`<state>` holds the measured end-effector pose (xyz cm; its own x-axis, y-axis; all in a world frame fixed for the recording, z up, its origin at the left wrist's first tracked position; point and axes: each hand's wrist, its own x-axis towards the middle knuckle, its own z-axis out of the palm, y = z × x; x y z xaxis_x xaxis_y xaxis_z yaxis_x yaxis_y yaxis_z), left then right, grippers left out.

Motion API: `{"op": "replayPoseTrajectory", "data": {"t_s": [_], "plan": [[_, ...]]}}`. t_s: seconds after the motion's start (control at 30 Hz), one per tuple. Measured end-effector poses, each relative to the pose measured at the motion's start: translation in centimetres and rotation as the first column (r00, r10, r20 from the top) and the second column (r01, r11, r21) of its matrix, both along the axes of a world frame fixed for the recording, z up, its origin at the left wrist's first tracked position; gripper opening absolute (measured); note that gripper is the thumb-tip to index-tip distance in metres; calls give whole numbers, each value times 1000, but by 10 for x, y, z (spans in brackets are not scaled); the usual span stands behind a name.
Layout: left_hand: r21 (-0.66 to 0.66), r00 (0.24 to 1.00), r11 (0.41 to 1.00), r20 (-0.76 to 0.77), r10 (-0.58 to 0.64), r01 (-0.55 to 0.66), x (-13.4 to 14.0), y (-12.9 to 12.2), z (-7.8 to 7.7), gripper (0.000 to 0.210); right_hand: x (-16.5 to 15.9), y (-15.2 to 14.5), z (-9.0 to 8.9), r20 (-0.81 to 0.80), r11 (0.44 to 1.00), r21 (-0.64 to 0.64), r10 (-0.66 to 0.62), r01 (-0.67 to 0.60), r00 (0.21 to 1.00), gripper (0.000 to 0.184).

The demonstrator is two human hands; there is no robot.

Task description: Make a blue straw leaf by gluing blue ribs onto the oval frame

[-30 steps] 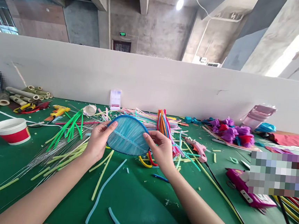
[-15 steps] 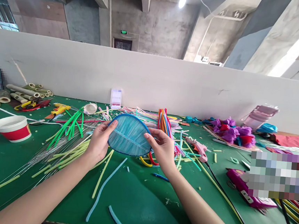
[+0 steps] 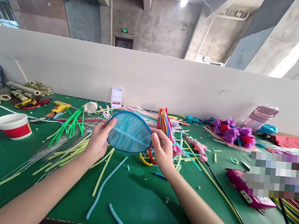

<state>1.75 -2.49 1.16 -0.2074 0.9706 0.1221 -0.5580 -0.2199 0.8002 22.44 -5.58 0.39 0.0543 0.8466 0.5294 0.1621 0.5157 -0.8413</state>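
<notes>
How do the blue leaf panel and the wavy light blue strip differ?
The leaf panel is broad; the wavy strip is long and narrow. The leaf panel is held up in the left hand, while the wavy strip lies on the green table. The leaf panel has a darker rim; the wavy strip has none. Both are blue.

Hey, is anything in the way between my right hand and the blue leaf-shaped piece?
Nothing visible. Your right hand is right at the edge of the blue leaf-shaped piece, though I can't tell how firmly it touches. Your left hand pinches the opposite side. The colourful bundle lies beyond, not between.
</notes>
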Motion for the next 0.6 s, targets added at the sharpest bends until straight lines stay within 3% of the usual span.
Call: {"op": "replayPoseTrajectory", "data": {"t_s": [0.23,0.6], "plan": [[13,999,1000,-47,7,-6,-1,0,-2,41,-4,5,-2,-45,999,-32,-40,38,998,34],[27,999,999,-26,28,-27,7,-5,-1,43,-10,4,-4,-43,987,-46,-156,154,987,35]]}}
